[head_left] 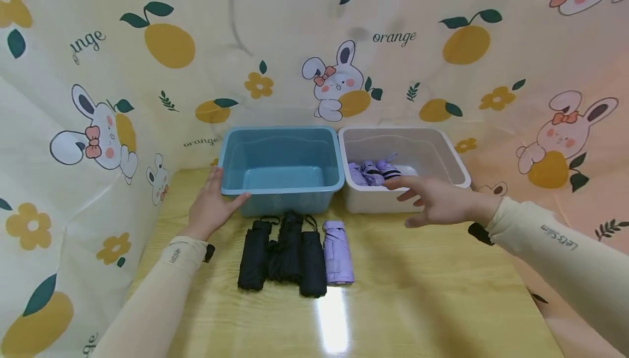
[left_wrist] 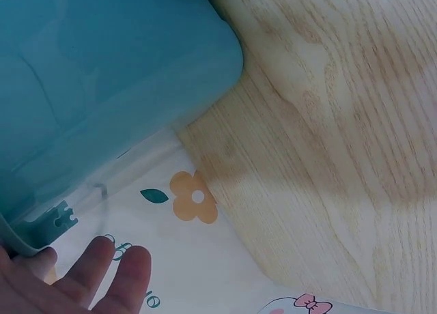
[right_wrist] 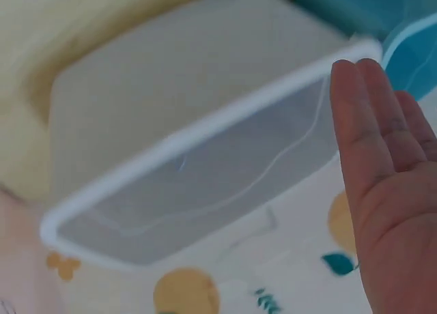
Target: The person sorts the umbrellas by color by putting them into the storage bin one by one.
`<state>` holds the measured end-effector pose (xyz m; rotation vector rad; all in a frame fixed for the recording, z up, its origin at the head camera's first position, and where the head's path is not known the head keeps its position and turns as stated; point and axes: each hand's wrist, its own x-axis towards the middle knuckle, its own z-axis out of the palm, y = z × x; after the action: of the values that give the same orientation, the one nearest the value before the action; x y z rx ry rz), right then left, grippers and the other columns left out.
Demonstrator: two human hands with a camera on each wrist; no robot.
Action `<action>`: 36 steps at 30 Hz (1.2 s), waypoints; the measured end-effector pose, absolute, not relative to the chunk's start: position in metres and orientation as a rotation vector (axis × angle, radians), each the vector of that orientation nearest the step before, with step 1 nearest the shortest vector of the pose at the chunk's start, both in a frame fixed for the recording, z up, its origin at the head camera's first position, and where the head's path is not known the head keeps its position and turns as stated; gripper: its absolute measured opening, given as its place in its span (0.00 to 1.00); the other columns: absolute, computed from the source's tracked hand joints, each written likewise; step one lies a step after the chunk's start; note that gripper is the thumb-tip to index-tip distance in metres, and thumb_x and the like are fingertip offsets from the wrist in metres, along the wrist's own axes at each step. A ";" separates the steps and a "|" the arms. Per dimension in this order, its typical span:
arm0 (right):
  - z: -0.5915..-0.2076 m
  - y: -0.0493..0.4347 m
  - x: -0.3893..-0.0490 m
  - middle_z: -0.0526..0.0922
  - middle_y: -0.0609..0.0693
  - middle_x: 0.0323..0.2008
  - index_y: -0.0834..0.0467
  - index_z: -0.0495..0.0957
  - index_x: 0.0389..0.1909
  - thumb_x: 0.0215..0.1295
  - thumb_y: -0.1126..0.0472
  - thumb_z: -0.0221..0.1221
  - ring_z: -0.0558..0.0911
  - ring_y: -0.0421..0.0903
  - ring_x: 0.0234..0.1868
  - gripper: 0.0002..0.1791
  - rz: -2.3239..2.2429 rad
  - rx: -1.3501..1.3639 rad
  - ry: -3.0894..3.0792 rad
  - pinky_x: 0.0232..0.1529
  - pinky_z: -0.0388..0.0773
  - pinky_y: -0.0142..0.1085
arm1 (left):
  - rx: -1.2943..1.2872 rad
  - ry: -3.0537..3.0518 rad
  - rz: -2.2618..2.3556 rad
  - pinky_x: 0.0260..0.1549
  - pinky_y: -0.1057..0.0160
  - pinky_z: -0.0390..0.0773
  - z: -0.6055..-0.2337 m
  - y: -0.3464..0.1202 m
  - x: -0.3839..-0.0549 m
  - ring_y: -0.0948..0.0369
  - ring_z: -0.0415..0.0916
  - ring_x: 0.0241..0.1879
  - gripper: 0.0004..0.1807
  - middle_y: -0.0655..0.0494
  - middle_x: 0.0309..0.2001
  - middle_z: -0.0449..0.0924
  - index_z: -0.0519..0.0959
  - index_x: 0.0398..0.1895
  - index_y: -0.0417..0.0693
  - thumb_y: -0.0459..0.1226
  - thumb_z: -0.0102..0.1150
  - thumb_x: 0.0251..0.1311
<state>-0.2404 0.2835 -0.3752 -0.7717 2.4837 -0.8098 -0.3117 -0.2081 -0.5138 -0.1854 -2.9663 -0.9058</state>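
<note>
My left hand [head_left: 208,209] rests at the left end of the blue bin [head_left: 282,202], its thumb by the front rim and its fingers along the outer side. My right hand [head_left: 437,201] hovers at the front rim of the white bin [head_left: 378,201], fingers extended and holding nothing. Inside the white bin lie several purple folded umbrellas [head_left: 372,173], partly hidden by its wall. In front of the bins, three black folded umbrellas, left [head_left: 254,257], middle [head_left: 289,249] and right [head_left: 313,264], lie side by side with a purple folded umbrella [head_left: 338,254].
Both bins stand side by side at the back of the wooden table [head_left: 417,292]. A patterned cloth [head_left: 275,47] with rabbits and oranges hangs behind them and at both sides. Light glares off the table near its front.
</note>
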 end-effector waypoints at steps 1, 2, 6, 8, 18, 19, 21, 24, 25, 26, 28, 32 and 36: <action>-0.380 0.280 -0.235 0.64 0.57 0.71 0.56 0.60 0.74 0.58 0.63 0.72 0.76 0.57 0.61 0.45 -0.818 -0.786 2.478 0.54 0.76 0.55 | -0.187 -2.964 -0.901 0.52 0.31 0.67 -0.515 -0.208 -0.312 0.31 0.53 0.69 0.62 0.48 0.80 0.34 0.41 0.81 0.44 0.73 0.51 0.57; -0.385 0.276 -0.230 0.65 0.57 0.71 0.55 0.60 0.75 0.58 0.63 0.72 0.76 0.57 0.61 0.46 -0.822 -0.800 2.476 0.54 0.76 0.54 | -0.187 -2.961 -0.895 0.50 0.31 0.69 -0.516 -0.207 -0.313 0.31 0.54 0.69 0.62 0.48 0.80 0.34 0.40 0.81 0.44 0.73 0.50 0.57; -0.412 0.258 -0.208 0.65 0.56 0.70 0.53 0.58 0.76 0.56 0.62 0.73 0.76 0.56 0.61 0.48 -0.735 -0.860 2.528 0.53 0.76 0.52 | -0.167 -2.953 -0.895 0.44 0.32 0.71 -0.519 -0.204 -0.310 0.30 0.56 0.67 0.62 0.48 0.80 0.35 0.40 0.81 0.45 0.74 0.49 0.56; -0.427 0.249 -0.200 0.62 0.56 0.71 0.52 0.55 0.77 0.55 0.59 0.74 0.77 0.54 0.58 0.51 -0.667 -0.880 2.570 0.53 0.77 0.51 | -0.159 -2.953 -0.892 0.44 0.31 0.71 -0.516 -0.205 -0.310 0.29 0.56 0.67 0.62 0.47 0.80 0.36 0.40 0.81 0.45 0.74 0.50 0.56; -0.472 0.227 -0.172 0.52 0.58 0.75 0.54 0.51 0.78 0.55 0.57 0.73 0.81 0.49 0.49 0.54 -0.648 -0.965 2.706 0.45 0.80 0.44 | -0.211 -2.968 -0.866 0.47 0.31 0.70 -0.510 -0.203 -0.308 0.28 0.55 0.67 0.62 0.42 0.79 0.39 0.42 0.80 0.41 0.73 0.50 0.57; -0.471 0.227 -0.173 0.53 0.58 0.75 0.54 0.53 0.78 0.55 0.57 0.73 0.81 0.49 0.49 0.53 -0.662 -0.977 2.734 0.45 0.80 0.44 | -0.212 -2.975 -0.856 0.47 0.31 0.70 -0.509 -0.203 -0.308 0.28 0.55 0.67 0.62 0.42 0.79 0.39 0.42 0.80 0.40 0.73 0.50 0.58; -0.468 0.227 -0.174 0.54 0.56 0.75 0.52 0.53 0.78 0.55 0.57 0.73 0.81 0.48 0.48 0.53 -0.688 -0.978 2.776 0.44 0.80 0.44 | -0.215 -2.987 -0.844 0.49 0.30 0.69 -0.507 -0.204 -0.308 0.28 0.55 0.66 0.63 0.40 0.79 0.39 0.42 0.80 0.39 0.73 0.50 0.58; -0.466 0.225 -0.179 0.54 0.54 0.74 0.50 0.53 0.78 0.53 0.58 0.74 0.80 0.47 0.49 0.55 -0.705 -0.966 2.781 0.45 0.79 0.44 | -0.193 -3.003 -0.848 0.49 0.30 0.68 -0.505 -0.210 -0.306 0.27 0.54 0.67 0.63 0.39 0.79 0.38 0.41 0.80 0.39 0.72 0.51 0.58; -0.467 0.224 -0.180 0.54 0.54 0.74 0.51 0.52 0.78 0.53 0.58 0.75 0.80 0.47 0.49 0.55 -0.702 -0.962 2.775 0.45 0.79 0.44 | -0.189 -3.006 -0.854 0.49 0.30 0.68 -0.505 -0.211 -0.306 0.28 0.54 0.67 0.63 0.39 0.79 0.38 0.41 0.80 0.38 0.72 0.51 0.58; -0.468 0.224 -0.181 0.54 0.55 0.74 0.51 0.52 0.78 0.52 0.57 0.75 0.79 0.48 0.50 0.56 -0.694 -0.957 2.770 0.46 0.79 0.44 | -0.186 -3.007 -0.861 0.50 0.30 0.68 -0.504 -0.211 -0.306 0.28 0.53 0.67 0.63 0.39 0.79 0.38 0.41 0.80 0.38 0.72 0.51 0.58; -0.471 0.223 -0.181 0.54 0.57 0.74 0.53 0.52 0.78 0.50 0.57 0.75 0.80 0.50 0.51 0.57 -0.675 -0.940 2.758 0.46 0.79 0.46 | -0.183 -3.006 -0.870 0.50 0.31 0.69 -0.504 -0.210 -0.306 0.29 0.53 0.68 0.63 0.40 0.79 0.38 0.42 0.80 0.38 0.72 0.52 0.57; -0.481 0.219 -0.182 0.53 0.60 0.74 0.56 0.53 0.78 0.46 0.58 0.76 0.81 0.53 0.48 0.59 -0.642 -0.896 2.742 0.44 0.80 0.45 | -0.186 -2.995 -0.870 0.47 0.33 0.72 -0.506 -0.208 -0.308 0.31 0.55 0.68 0.64 0.43 0.80 0.38 0.43 0.80 0.40 0.74 0.51 0.56; -0.492 0.210 -0.185 0.50 0.60 0.75 0.54 0.51 0.78 0.43 0.61 0.76 0.82 0.45 0.35 0.61 -0.629 -0.866 2.679 0.35 0.79 0.37 | -0.190 -2.977 -0.849 0.46 0.35 0.73 -0.512 -0.207 -0.310 0.32 0.56 0.68 0.63 0.45 0.80 0.38 0.43 0.80 0.42 0.74 0.50 0.56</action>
<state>-0.1854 0.2098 -0.4919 -0.8656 2.6793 -0.6289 -0.3104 -0.2070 -0.5121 -0.1896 -2.9768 -0.8493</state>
